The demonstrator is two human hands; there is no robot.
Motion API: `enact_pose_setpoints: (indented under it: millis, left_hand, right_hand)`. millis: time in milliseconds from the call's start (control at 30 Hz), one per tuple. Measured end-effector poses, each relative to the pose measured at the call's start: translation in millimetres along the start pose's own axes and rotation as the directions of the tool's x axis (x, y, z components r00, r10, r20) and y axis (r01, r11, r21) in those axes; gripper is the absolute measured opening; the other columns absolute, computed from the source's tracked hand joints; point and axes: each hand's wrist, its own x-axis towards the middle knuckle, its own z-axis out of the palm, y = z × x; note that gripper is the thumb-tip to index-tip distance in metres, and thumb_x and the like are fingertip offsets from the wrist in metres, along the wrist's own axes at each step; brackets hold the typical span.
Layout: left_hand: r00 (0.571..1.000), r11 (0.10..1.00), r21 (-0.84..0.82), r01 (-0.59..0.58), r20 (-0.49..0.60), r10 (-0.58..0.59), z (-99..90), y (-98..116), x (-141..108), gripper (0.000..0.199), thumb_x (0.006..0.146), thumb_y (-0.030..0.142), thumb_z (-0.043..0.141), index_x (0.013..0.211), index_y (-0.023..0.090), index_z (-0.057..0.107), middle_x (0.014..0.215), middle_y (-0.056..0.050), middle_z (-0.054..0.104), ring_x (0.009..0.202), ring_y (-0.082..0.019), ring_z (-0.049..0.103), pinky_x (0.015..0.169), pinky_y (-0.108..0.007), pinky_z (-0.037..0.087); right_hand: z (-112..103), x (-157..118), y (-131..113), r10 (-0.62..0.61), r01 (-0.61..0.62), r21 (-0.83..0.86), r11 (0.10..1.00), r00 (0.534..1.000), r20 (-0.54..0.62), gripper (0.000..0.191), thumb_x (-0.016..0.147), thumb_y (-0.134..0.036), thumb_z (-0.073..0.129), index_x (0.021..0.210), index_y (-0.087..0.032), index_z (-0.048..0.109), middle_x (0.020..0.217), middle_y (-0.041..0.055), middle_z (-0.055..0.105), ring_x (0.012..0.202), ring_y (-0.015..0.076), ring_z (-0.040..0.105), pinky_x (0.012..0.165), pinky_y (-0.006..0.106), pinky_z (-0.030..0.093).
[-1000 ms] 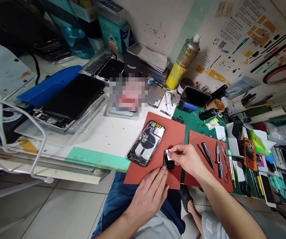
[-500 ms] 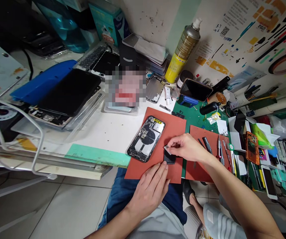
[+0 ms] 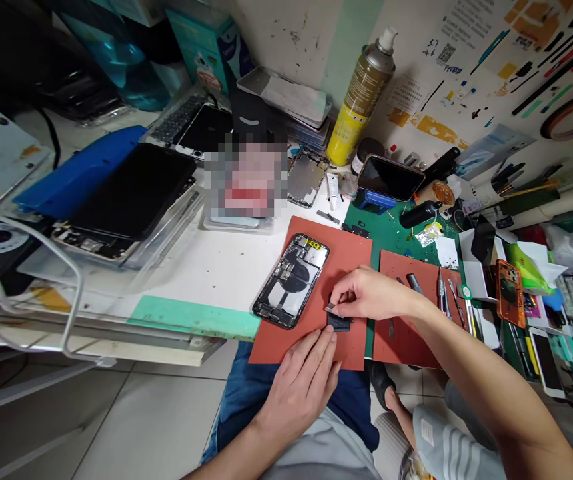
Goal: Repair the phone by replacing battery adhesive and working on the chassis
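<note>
A flat black rectangular piece [image 3: 338, 325], which looks like a phone battery, lies on the red-brown mat [image 3: 276, 348]. My right hand [image 3: 359, 293] is over its upper part, thumb and fingers pinching a small thin grey metal blade [image 3: 335, 310] against the black surface. At the piece's lower left corner rest the fingertips of my left hand [image 3: 304, 373], its fingers stretched out and lying flat. Left of the black piece is an opened phone [image 3: 291, 280], with its inner boards and a dark round coil showing.
A second red-brown mat [image 3: 401, 333] to the right carries screwdrivers and tweezers. Behind, a phone [image 3: 390, 179] leans on a blue stand near a yellow spray can [image 3: 361, 100]. A large black tablet-like screen [image 3: 134, 190] lies left. Another person's leg [image 3: 401, 413] shows below.
My right hand has moved slightly down and left, bringing the metal blade lower over the black piece. My left hand stays in place. The view has shifted a little.
</note>
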Motion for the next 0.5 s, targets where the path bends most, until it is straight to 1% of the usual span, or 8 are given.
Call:
enact_pose_setpoints:
  millis: [67, 133, 167, 233, 300, 333, 400, 500]
  left_hand:
    - [1.0, 1.0, -0.001, 0.001, 0.003, -0.001, 0.0, -0.3, -0.3, 0.041, 0.102, 0.013, 0.069, 0.141, -0.001, 0.067, 0.139, -0.019, 0.077, 0.124, -0.033, 0.071, 0.103, -0.043, 0.052]
    - [1.0, 1.0, -0.002, 0.002, 0.005, -0.002, -0.6, -0.7, -0.1, 0.041, 0.103, 0.013, 0.069, 0.141, 0.0, 0.067, 0.139, -0.018, 0.077, 0.124, -0.033, 0.072, 0.103, -0.043, 0.052]
    - [1.0, 1.0, -0.003, 0.001, 0.004, -0.001, -1.1, -0.8, 0.2, 0.04, 0.103, 0.013, 0.068, 0.141, 0.0, 0.067, 0.138, -0.018, 0.077, 0.124, -0.033, 0.072, 0.103, -0.043, 0.052]
    - [1.0, 1.0, -0.005, -0.003, 0.007, 0.003, -2.1, -1.0, 0.8, 0.039, 0.103, 0.013, 0.067, 0.14, 0.0, 0.068, 0.138, -0.018, 0.078, 0.123, -0.032, 0.072, 0.103, -0.043, 0.052]
    - [1.0, 1.0, -0.009, -0.009, 0.009, 0.01, -2.9, -1.2, 1.3, 0.039, 0.103, 0.013, 0.067, 0.14, 0.0, 0.068, 0.137, -0.019, 0.078, 0.123, -0.033, 0.072, 0.102, -0.043, 0.052]
    - [1.0, 1.0, -0.011, -0.011, 0.009, 0.011, -3.0, -1.3, 1.6, 0.039, 0.104, 0.013, 0.067, 0.14, -0.001, 0.068, 0.137, -0.019, 0.078, 0.122, -0.033, 0.071, 0.102, -0.043, 0.052]
    - [1.0, 1.0, -0.016, -0.013, 0.003, 0.013, -2.6, -1.6, 2.3, 0.038, 0.104, 0.012, 0.066, 0.14, -0.001, 0.068, 0.136, -0.019, 0.078, 0.123, -0.033, 0.07, 0.101, -0.044, 0.051]
    - [1.0, 1.0, -0.028, -0.011, -0.007, 0.011, -1.5, -1.9, 3.4, 0.038, 0.103, 0.011, 0.067, 0.138, -0.002, 0.068, 0.135, -0.02, 0.078, 0.123, -0.034, 0.069, 0.101, -0.044, 0.051]
  right_hand:
    - [-2.2, -7.1, 1.2, 0.019, -0.016, 0.064, 0.998, 0.999, -0.049, 0.015, 0.09, -0.026, 0.072, 0.078, -0.019, 0.078, 0.07, -0.0014, 0.073, 0.062, 0.0114, 0.057, 0.065, 0.025, 0.043]
    - [0.0, -18.2, 2.9, 0.098, -0.069, 0.158, 0.985, 0.978, -0.184, 0.018, 0.09, -0.034, 0.073, 0.08, -0.019, 0.078, 0.072, 0.0003, 0.074, 0.063, 0.0127, 0.059, 0.064, 0.026, 0.046]
    - [3.9, -24.4, 3.5, 0.166, -0.107, 0.215, 0.971, 0.946, -0.277, 0.02, 0.088, -0.037, 0.074, 0.08, -0.019, 0.078, 0.071, 0.0009, 0.074, 0.062, 0.0134, 0.06, 0.063, 0.027, 0.047]
    - [17.7, -36.3, 3.9, 0.327, -0.17, 0.369, 0.914, 0.847, -0.419, 0.023, 0.085, -0.042, 0.077, 0.08, -0.02, 0.079, 0.068, 0.0014, 0.073, 0.06, 0.0147, 0.062, 0.061, 0.028, 0.049]
    - [36.1, -44.5, 3.2, 0.476, -0.18, 0.557, 0.811, 0.756, -0.449, 0.027, 0.08, -0.046, 0.08, 0.08, -0.019, 0.079, 0.064, 0.0017, 0.072, 0.057, 0.0155, 0.063, 0.057, 0.028, 0.05]
    - [45.1, -46.8, 2.6, 0.526, -0.168, 0.632, 0.756, 0.731, -0.435, 0.028, 0.077, -0.047, 0.082, 0.079, -0.019, 0.078, 0.063, 0.0021, 0.071, 0.055, 0.0156, 0.063, 0.055, 0.027, 0.051]
    - [59.4, -47.5, 1.8, 0.574, -0.149, 0.707, 0.691, 0.708, -0.412, 0.03, 0.074, -0.048, 0.084, 0.076, -0.018, 0.077, 0.061, 0.003, 0.071, 0.053, 0.0157, 0.063, 0.052, 0.027, 0.05]
    - [68.1, -42.3, 2.5, 0.596, -0.133, 0.722, 0.679, 0.674, -0.436, 0.029, 0.073, -0.046, 0.083, 0.075, -0.018, 0.076, 0.059, 0.0023, 0.068, 0.053, 0.0161, 0.065, 0.046, 0.024, 0.047]
